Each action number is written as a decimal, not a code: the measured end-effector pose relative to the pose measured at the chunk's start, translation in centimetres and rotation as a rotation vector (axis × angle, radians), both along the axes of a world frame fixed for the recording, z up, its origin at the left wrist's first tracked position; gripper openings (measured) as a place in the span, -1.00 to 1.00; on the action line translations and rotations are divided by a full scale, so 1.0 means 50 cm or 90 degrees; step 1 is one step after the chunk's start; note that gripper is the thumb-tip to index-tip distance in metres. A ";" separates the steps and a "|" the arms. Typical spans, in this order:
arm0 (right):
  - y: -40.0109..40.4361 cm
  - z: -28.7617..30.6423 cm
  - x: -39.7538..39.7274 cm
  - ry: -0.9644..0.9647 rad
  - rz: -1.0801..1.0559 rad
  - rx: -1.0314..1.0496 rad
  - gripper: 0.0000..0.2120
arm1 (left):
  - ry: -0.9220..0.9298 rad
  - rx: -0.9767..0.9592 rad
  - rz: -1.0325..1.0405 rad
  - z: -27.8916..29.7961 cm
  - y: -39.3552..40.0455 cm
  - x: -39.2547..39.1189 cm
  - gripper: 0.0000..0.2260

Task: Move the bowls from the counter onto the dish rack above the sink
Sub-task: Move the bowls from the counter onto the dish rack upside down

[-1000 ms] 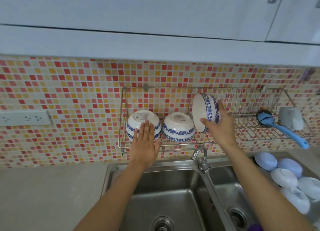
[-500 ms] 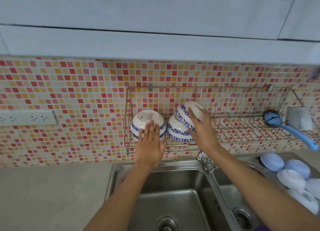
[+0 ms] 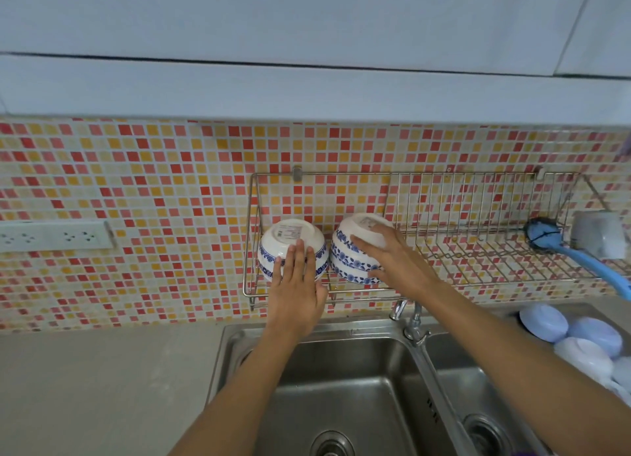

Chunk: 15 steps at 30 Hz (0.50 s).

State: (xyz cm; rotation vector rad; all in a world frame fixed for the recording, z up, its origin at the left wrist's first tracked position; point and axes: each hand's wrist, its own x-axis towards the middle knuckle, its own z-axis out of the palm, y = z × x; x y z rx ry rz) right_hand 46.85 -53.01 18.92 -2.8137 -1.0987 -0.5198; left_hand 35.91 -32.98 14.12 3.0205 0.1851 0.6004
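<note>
My right hand grips the top bowl, stacked upside down on another mid-rack; left hand lies flat against the left bowl; remaining bowls wait lower right, nearer my right hand.

A: Left hand status?
B: Arm extended forward, fingers straight and together, palm pressed flat.
A: Right hand?
B: Arm extended from the lower right, fingers spread, curved over a rounded surface.

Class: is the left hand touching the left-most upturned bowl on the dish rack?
Touching. The head view shows the left hand with straight fingers lying flat against the left bowl.
</note>
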 end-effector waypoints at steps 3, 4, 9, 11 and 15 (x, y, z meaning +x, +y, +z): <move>-0.004 -0.008 0.004 0.015 0.021 0.045 -0.24 | -0.002 0.004 0.000 0.000 0.000 0.002 -0.36; -0.005 -0.009 0.006 0.017 0.027 0.054 -0.24 | 0.000 0.007 0.000 -0.001 0.000 0.001 -0.36; -0.003 -0.033 0.011 0.084 0.046 0.148 -0.20 | 0.003 0.017 0.005 -0.004 0.002 0.002 -0.37; 0.000 -0.043 -0.002 0.131 0.047 0.230 -0.24 | 0.009 0.021 0.009 -0.003 0.000 0.001 -0.36; 0.010 -0.034 -0.006 0.235 -0.075 0.406 -0.02 | 0.011 -0.031 0.004 0.004 -0.002 0.001 -0.37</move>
